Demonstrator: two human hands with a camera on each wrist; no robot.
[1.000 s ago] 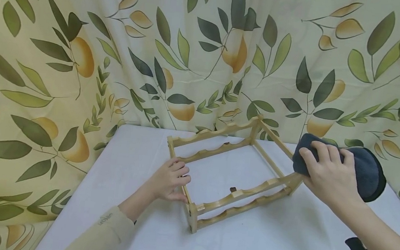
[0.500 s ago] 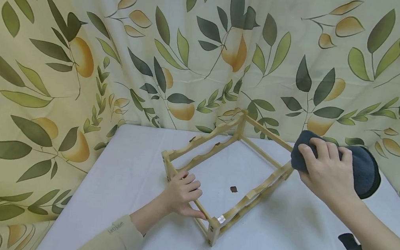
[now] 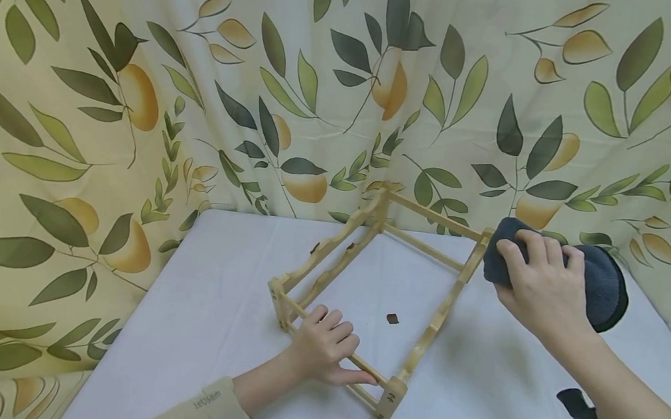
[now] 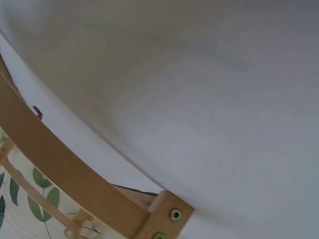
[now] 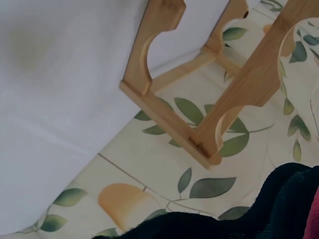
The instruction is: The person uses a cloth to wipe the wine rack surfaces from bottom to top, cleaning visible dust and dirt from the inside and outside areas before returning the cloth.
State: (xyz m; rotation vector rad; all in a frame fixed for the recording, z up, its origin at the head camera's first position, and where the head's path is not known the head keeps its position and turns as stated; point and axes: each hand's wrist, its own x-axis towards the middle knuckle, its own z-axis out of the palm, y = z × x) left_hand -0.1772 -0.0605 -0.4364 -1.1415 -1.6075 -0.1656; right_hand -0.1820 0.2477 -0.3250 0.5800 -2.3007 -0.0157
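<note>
A light wooden rack (image 3: 440, 318) with scalloped rails stands at an angle over the white table. My left hand (image 3: 326, 348) grips its near crossbar, fingers curled over the top and thumb stretched along the bar toward the near right corner. In the left wrist view a rack bar (image 4: 65, 169) ends at a corner block with two bolts. A folded dark blue cloth (image 3: 604, 286) with a black edge is bunched in my right hand (image 3: 545, 281), right beside the rack's far right corner. The right wrist view has scalloped rails (image 5: 249, 79) above the dark cloth (image 5: 189, 229).
A small dark brown flake (image 3: 392, 319) lies on the white tablecloth (image 3: 193, 330) inside the rack's frame. Two similar brown bits show by the left rail. Near my right wrist is a black piece (image 3: 581, 411). A leaf-and-fruit curtain (image 3: 345, 104) hangs behind the table.
The rack has turned, its near end swinging right and toward me with my left hand, its far end shifting left. My right hand has drifted slightly left with the cloth.
</note>
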